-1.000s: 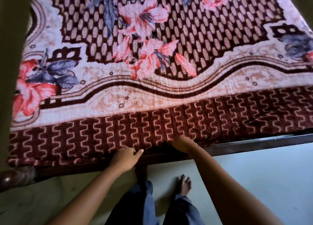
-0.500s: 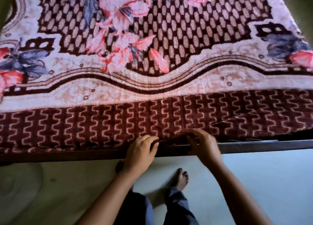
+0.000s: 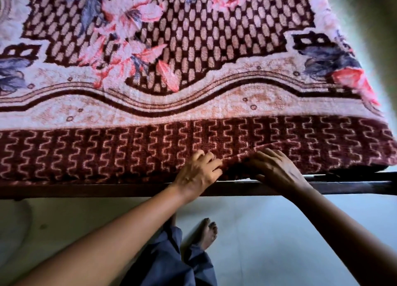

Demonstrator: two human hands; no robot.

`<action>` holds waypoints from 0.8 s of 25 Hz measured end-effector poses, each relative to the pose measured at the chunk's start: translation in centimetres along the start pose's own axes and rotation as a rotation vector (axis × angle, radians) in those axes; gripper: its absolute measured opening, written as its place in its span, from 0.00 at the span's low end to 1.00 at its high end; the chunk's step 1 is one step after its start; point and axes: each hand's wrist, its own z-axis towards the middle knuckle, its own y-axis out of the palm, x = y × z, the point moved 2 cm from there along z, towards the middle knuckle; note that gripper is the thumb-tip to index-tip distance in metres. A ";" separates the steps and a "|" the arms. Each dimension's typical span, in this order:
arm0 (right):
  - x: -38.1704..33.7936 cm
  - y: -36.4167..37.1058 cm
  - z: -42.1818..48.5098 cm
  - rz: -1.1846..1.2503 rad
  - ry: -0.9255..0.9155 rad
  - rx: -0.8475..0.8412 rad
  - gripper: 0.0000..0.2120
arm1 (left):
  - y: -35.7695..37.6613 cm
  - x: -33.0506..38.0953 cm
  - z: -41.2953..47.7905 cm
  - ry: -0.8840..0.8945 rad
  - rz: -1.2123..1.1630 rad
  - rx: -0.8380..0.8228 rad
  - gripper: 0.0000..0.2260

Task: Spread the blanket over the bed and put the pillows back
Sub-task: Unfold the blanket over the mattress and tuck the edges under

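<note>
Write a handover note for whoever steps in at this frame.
Left hand pinches a fold in the zigzag border of the plush maroon-and-pink floral blanket.
Right hand lies flat on that border, fingers straight.
Done: blanket covers the visible bed, border hanging to the dark bed rail.
Left: smooth the fold; pillows, none in view.

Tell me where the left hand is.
In the head view, lower centre: the left hand grips the maroon border of the blanket just above the bed rail, close beside the right hand.
</note>
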 end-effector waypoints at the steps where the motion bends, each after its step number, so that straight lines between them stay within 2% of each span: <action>1: 0.1 -0.2 0.1 -0.019 -0.040 -0.025 0.12 | 0.0 0.1 -0.1 0.020 0.019 0.013 0.09; 2: 0.2 -0.6 0.2 0.000 -0.006 -0.071 0.10 | -0.1 0.3 -0.3 0.007 -0.010 0.014 0.08; 4: 0.7 -1.0 0.0 0.138 0.182 -0.157 0.09 | -0.3 0.9 -0.7 -0.078 -0.165 0.009 0.11; 7: 2.0 -0.5 0.7 0.178 0.341 -0.288 0.11 | 0.0 1.4 -0.3 -0.250 -0.258 -0.145 0.17; 9: 2.1 -0.6 1.5 0.208 0.284 -0.329 0.12 | -0.1 0.8 0.7 -0.479 -0.383 -0.267 0.14; 11: 1.2 -0.6 1.7 0.187 0.075 -0.340 0.11 | -0.2 0.5 1.4 -0.622 -0.518 -0.336 0.10; 13: -0.2 -0.4 1.3 0.024 -0.123 -0.265 0.11 | -0.4 0.5 1.6 -0.549 -0.526 -0.429 0.08; 14: -0.5 -0.4 1.0 -0.022 -0.113 -0.270 0.12 | -0.7 0.2 1.4 -0.521 -0.577 -0.473 0.09; 16: -1.0 -0.8 0.7 -0.036 0.007 -0.365 0.13 | -1.3 -1.3 0.3 -0.540 -0.622 -0.578 0.17; 18: -1.0 -1.2 0.6 -0.029 0.042 -0.529 0.15 | -1.9 -3.4 -2.2 -0.606 -0.482 -0.683 0.30; 20: -1.0 -1.2 0.9 -0.011 0.039 -0.657 0.17 | -2.6 -4.7 -4.2 -0.778 -0.500 -0.793 0.42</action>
